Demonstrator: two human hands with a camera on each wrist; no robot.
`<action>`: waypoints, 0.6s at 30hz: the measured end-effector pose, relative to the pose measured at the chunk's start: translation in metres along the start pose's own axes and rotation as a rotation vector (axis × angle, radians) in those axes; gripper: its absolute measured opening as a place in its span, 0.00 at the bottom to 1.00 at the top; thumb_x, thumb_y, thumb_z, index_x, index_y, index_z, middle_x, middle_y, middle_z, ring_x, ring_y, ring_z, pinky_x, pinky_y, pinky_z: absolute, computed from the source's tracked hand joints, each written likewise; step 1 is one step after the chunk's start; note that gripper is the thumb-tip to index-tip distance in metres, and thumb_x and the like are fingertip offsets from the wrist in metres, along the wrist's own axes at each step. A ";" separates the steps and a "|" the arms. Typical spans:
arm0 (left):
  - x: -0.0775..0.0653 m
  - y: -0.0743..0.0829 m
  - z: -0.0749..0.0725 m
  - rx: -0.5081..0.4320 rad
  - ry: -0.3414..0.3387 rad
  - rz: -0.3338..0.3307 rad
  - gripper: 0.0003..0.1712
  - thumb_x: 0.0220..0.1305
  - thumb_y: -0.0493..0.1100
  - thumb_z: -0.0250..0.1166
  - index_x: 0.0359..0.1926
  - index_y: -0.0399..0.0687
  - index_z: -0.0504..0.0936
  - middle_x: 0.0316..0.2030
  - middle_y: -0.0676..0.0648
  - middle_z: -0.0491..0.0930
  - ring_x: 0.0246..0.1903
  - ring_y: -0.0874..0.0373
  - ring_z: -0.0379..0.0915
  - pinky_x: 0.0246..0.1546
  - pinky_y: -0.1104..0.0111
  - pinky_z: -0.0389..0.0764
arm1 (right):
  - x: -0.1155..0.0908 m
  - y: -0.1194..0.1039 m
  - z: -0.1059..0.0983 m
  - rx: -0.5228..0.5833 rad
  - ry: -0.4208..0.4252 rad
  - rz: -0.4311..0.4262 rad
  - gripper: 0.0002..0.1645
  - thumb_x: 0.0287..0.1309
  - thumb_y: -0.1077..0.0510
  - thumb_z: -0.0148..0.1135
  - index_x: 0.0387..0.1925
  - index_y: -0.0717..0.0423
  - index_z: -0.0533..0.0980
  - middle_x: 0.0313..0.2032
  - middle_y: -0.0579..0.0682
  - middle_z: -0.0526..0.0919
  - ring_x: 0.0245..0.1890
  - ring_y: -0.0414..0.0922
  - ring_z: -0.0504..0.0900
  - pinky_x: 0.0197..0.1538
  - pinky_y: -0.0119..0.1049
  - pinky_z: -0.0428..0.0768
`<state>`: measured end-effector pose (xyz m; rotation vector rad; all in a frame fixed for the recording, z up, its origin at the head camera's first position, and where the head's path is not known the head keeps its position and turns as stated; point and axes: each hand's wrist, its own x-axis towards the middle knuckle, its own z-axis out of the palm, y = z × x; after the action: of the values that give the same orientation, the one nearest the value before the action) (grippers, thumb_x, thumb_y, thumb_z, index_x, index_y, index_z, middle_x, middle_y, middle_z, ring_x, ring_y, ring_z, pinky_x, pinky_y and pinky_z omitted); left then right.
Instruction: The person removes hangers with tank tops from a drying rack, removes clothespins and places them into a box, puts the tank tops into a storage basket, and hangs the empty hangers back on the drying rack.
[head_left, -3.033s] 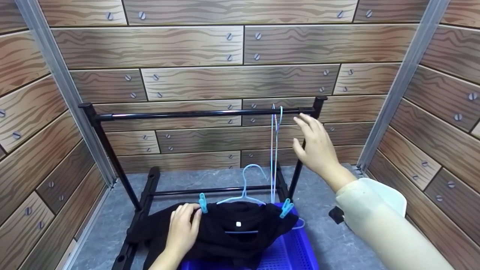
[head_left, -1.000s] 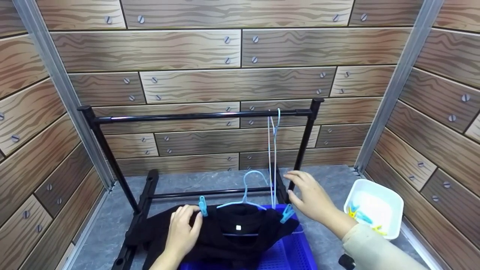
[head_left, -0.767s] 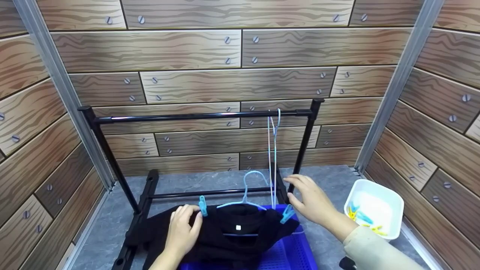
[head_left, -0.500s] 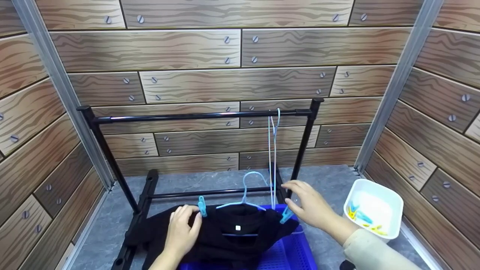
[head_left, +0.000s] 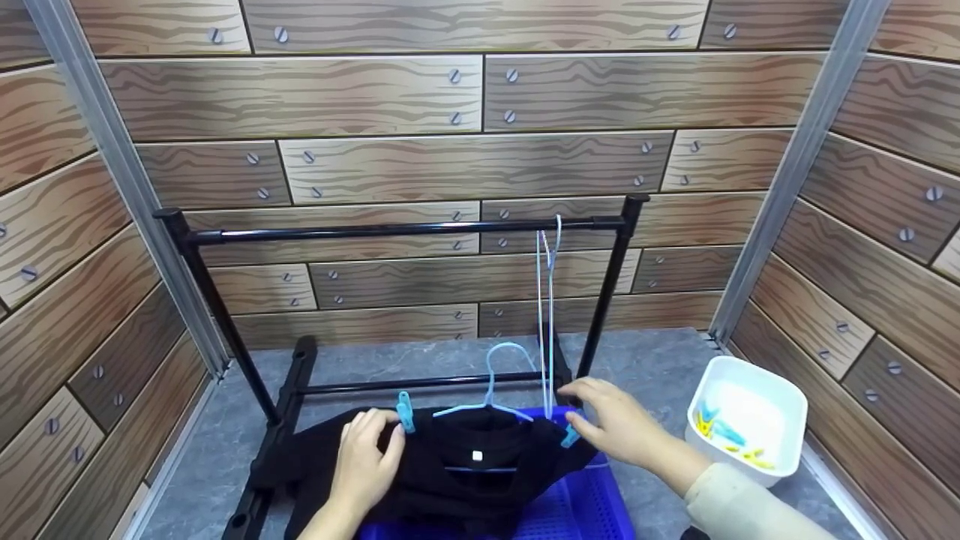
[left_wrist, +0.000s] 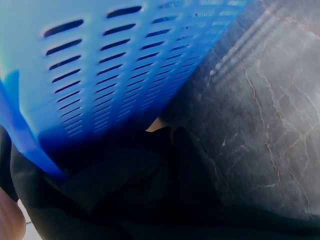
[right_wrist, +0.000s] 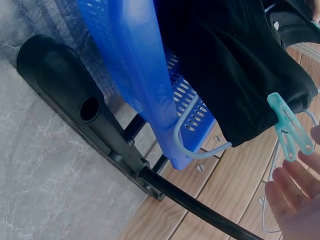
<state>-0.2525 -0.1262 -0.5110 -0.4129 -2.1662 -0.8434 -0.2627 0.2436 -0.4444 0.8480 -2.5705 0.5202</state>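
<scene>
A black V-neck garment [head_left: 420, 480] lies over a blue basket, spread around a light-blue hanger [head_left: 489, 397] whose hook stands up from the collar. One blue clothespin [head_left: 405, 412] grips its left shoulder and another clothespin [right_wrist: 286, 112] its right shoulder. My left hand [head_left: 366, 454] rests on the cloth, its forefinger right at the left clothespin. At the right clothespin is my right hand [head_left: 621, 421], thumb and fingers spread apart. The right wrist view shows its fingertips beside the clothespin's handle ends.
A black clothes rack [head_left: 360, 233] stands behind, with thin blue hangers [head_left: 550, 322] on its rail at the right. The blue basket [head_left: 611, 495] sits within its base. On the right floor, a white tub [head_left: 791, 420] holds several blue and yellow clothespins [head_left: 726, 433].
My right hand has come down from near the rail to the right clothespin, shifting slightly left and lower in the last second. The left hand stays on the garment.
</scene>
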 end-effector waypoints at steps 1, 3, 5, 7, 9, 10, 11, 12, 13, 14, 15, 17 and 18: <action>0.000 0.000 0.000 0.000 -0.001 -0.001 0.05 0.54 0.40 0.64 0.32 0.56 0.79 0.30 0.63 0.76 0.31 0.67 0.68 0.34 0.67 0.65 | 0.000 0.000 0.000 0.000 -0.002 -0.004 0.20 0.54 0.52 0.62 0.50 0.51 0.75 0.47 0.43 0.77 0.48 0.42 0.75 0.51 0.41 0.73; 0.000 0.000 0.000 -0.001 -0.001 -0.005 0.05 0.54 0.40 0.64 0.32 0.56 0.79 0.30 0.63 0.76 0.31 0.67 0.68 0.34 0.68 0.64 | -0.001 0.000 0.001 0.009 -0.012 -0.010 0.20 0.54 0.53 0.62 0.49 0.52 0.75 0.46 0.43 0.78 0.48 0.42 0.76 0.51 0.42 0.73; -0.001 0.001 0.000 -0.002 -0.003 -0.011 0.05 0.54 0.40 0.64 0.33 0.56 0.79 0.31 0.64 0.76 0.31 0.67 0.68 0.34 0.68 0.64 | -0.002 -0.001 0.002 0.012 -0.022 -0.017 0.19 0.55 0.53 0.62 0.49 0.52 0.75 0.46 0.43 0.78 0.48 0.42 0.76 0.51 0.42 0.73; -0.001 0.001 0.000 -0.003 -0.006 -0.018 0.05 0.55 0.40 0.63 0.33 0.56 0.79 0.31 0.64 0.76 0.31 0.68 0.68 0.33 0.68 0.64 | -0.002 -0.001 0.003 0.012 -0.033 -0.023 0.18 0.55 0.52 0.62 0.48 0.51 0.75 0.46 0.42 0.79 0.48 0.42 0.76 0.51 0.42 0.73; -0.001 0.001 0.000 -0.001 -0.008 -0.020 0.05 0.55 0.40 0.63 0.33 0.56 0.79 0.31 0.64 0.76 0.31 0.68 0.68 0.33 0.68 0.64 | -0.003 -0.001 0.003 0.012 -0.048 -0.026 0.17 0.55 0.52 0.62 0.47 0.51 0.76 0.44 0.41 0.79 0.47 0.41 0.77 0.51 0.42 0.73; -0.002 0.001 0.000 0.001 -0.009 -0.020 0.05 0.55 0.40 0.63 0.33 0.56 0.79 0.31 0.64 0.76 0.31 0.68 0.68 0.33 0.68 0.64 | -0.003 -0.001 0.003 0.011 -0.057 -0.025 0.16 0.55 0.52 0.62 0.46 0.50 0.76 0.44 0.41 0.79 0.46 0.41 0.77 0.50 0.42 0.73; -0.002 0.001 0.000 0.002 -0.010 -0.021 0.05 0.55 0.40 0.63 0.33 0.56 0.79 0.31 0.64 0.76 0.31 0.68 0.67 0.33 0.68 0.64 | -0.004 -0.001 0.004 0.011 -0.067 -0.022 0.16 0.55 0.52 0.62 0.45 0.50 0.77 0.43 0.41 0.79 0.45 0.41 0.77 0.50 0.42 0.74; -0.002 0.000 0.000 0.006 -0.010 -0.021 0.05 0.55 0.40 0.63 0.33 0.56 0.79 0.31 0.64 0.76 0.31 0.68 0.67 0.33 0.69 0.64 | -0.004 -0.001 0.003 0.010 -0.078 -0.019 0.15 0.55 0.52 0.61 0.45 0.51 0.77 0.43 0.41 0.80 0.44 0.41 0.78 0.49 0.42 0.74; -0.002 0.000 0.000 0.008 -0.009 -0.020 0.05 0.55 0.40 0.64 0.33 0.56 0.79 0.31 0.64 0.76 0.31 0.68 0.67 0.33 0.69 0.64 | -0.005 -0.001 0.003 0.012 -0.089 -0.017 0.14 0.55 0.52 0.61 0.44 0.51 0.78 0.42 0.41 0.80 0.44 0.41 0.78 0.48 0.42 0.75; -0.002 0.000 0.000 0.009 -0.009 -0.020 0.05 0.55 0.41 0.64 0.33 0.57 0.79 0.31 0.64 0.76 0.31 0.68 0.68 0.33 0.69 0.64 | -0.005 -0.001 0.003 0.015 -0.099 -0.014 0.14 0.55 0.53 0.61 0.44 0.51 0.78 0.42 0.41 0.80 0.43 0.41 0.79 0.47 0.42 0.75; -0.002 0.000 0.000 0.008 -0.008 -0.020 0.05 0.55 0.41 0.64 0.33 0.57 0.79 0.31 0.64 0.76 0.31 0.68 0.68 0.33 0.69 0.64 | -0.005 -0.001 0.002 0.017 -0.107 -0.014 0.14 0.55 0.53 0.61 0.43 0.51 0.78 0.41 0.41 0.80 0.42 0.41 0.79 0.47 0.42 0.75; -0.001 0.000 0.001 0.009 -0.006 -0.019 0.05 0.55 0.41 0.64 0.33 0.57 0.79 0.31 0.64 0.76 0.31 0.68 0.68 0.33 0.69 0.64 | -0.006 -0.001 0.001 0.024 -0.120 -0.015 0.13 0.55 0.53 0.61 0.43 0.51 0.78 0.41 0.41 0.80 0.41 0.40 0.79 0.45 0.41 0.76; -0.001 0.000 0.001 0.009 -0.005 -0.017 0.05 0.54 0.41 0.64 0.33 0.57 0.79 0.31 0.64 0.76 0.31 0.68 0.68 0.33 0.69 0.64 | -0.006 0.000 0.001 0.029 -0.129 -0.017 0.14 0.55 0.52 0.61 0.43 0.51 0.78 0.41 0.41 0.80 0.40 0.39 0.79 0.45 0.41 0.76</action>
<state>-0.2521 -0.1259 -0.5124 -0.3926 -2.1801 -0.8422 -0.2579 0.2462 -0.4477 0.9415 -2.6748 0.5147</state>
